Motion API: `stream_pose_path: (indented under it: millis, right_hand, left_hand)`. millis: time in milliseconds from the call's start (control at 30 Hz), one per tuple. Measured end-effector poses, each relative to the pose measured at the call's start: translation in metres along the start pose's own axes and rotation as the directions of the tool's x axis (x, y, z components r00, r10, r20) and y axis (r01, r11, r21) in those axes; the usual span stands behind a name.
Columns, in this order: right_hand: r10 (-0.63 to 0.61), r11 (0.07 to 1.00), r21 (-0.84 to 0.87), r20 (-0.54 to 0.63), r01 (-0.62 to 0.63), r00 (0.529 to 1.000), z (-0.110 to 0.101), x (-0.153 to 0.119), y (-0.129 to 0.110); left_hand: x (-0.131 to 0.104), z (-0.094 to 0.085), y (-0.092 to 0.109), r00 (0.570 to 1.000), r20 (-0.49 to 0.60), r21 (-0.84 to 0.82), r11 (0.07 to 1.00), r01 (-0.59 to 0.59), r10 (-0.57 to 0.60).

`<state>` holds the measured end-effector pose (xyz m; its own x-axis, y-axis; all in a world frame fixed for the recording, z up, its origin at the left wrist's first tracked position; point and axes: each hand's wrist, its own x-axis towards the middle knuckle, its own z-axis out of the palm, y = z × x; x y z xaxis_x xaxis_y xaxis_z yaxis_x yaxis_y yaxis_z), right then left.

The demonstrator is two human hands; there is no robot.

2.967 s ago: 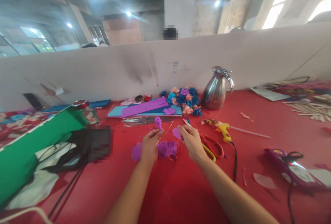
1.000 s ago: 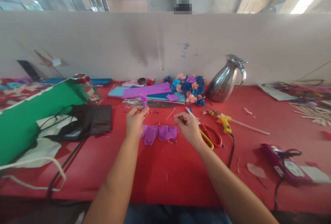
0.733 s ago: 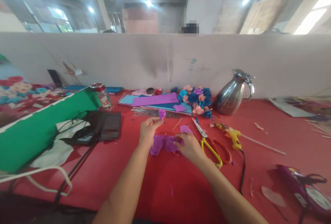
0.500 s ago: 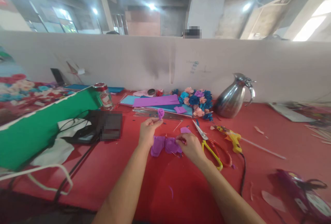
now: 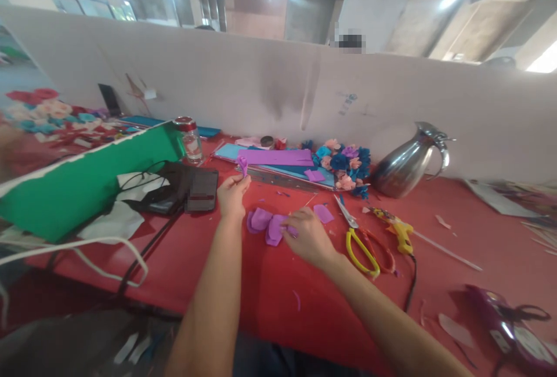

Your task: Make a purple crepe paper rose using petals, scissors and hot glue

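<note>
My left hand [image 5: 232,196] is closed in a pinch around the base of a small rolled purple paper flower [image 5: 242,165], held upright above the table. To its right, my right hand [image 5: 310,236] has its fingertips pinched on a purple paper petal [image 5: 275,229]. That petal belongs to a small group lying on the red table; other purple petals [image 5: 260,218] rest just left of it. A single purple petal [image 5: 322,213] lies beyond my right hand. Scissors [image 5: 357,243] with yellow and red handles lie right of that hand.
A yellow glue gun [image 5: 402,236] with a black cord lies to the right, near a steel jug [image 5: 404,162]. Finished paper flowers [image 5: 340,161] and purple paper sheets [image 5: 278,157] are at the back. Left stand a green box [image 5: 100,177], a glass jar [image 5: 191,144] and a phone [image 5: 202,190].
My left hand has moved left and up with the flower, which is now turned. My right hand has shifted slightly at the petals, which lie differently. The view has tilted and shifted.
</note>
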<state>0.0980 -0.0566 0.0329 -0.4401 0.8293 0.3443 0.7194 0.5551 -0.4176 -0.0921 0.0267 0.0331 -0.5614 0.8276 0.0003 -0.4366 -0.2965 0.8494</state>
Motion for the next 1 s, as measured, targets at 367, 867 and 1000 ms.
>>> stream_pose_path:
  millis: [367,867,1000]
  right_hand:
    - [0.076,0.952,-0.306,0.192,-0.014,0.979,0.037,0.039,-0.041]
    - [0.166,0.941,-0.337,0.345,-0.043,0.924,0.028,0.054,-0.044]
    - [0.213,0.956,-0.262,0.314,-0.131,0.925,0.031,0.054,-0.043]
  left_hand:
    - [0.003,-0.006,-0.003,0.996,0.041,-0.075,0.994,0.084,-0.081]
    - [-0.002,-0.002,-0.006,0.986,0.114,-0.035,0.992,0.123,-0.119]
    - [-0.002,-0.001,-0.005,0.984,0.119,-0.037,0.99,0.138,-0.133]
